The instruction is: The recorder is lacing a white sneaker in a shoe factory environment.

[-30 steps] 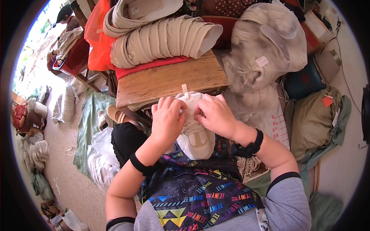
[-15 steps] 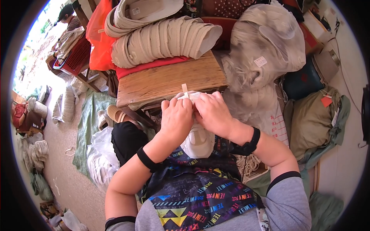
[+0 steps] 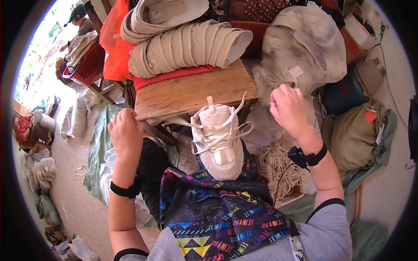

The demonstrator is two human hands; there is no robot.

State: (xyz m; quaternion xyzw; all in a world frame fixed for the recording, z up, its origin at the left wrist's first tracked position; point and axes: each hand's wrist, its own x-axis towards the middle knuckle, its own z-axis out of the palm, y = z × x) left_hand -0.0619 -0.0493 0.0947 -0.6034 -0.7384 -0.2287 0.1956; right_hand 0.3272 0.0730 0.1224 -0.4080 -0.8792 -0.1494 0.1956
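Observation:
A cream lace-up sneaker point(image 3: 217, 145) rests toe toward me on my apron-covered lap, its tongue tab pointing up. Its pale shoelace point(image 3: 213, 141) crosses the front, with loose loops and strands out to both sides. To the left of the shoe, well apart from it, my left hand point(image 3: 126, 132) is raised with its fingers curled together. My right hand point(image 3: 289, 108) is up on the other side, also apart from the shoe, fingers closed. Whether a lace end or anything else sits in either hand is hidden.
A wooden bench point(image 3: 196, 89) beyond the shoe bears nested rows of cream shoe uppers point(image 3: 187, 50). Plastic-wrapped goods point(image 3: 300, 48) rise at the right, above a box of pale laces point(image 3: 283, 174). An olive sack point(image 3: 357, 135) leans farther right. Another person point(image 3: 80, 21) sits far left.
Both hands, which were together over the top of the shoe, have parted widely, left hand to the left and right hand to the right. The crossed laces now show.

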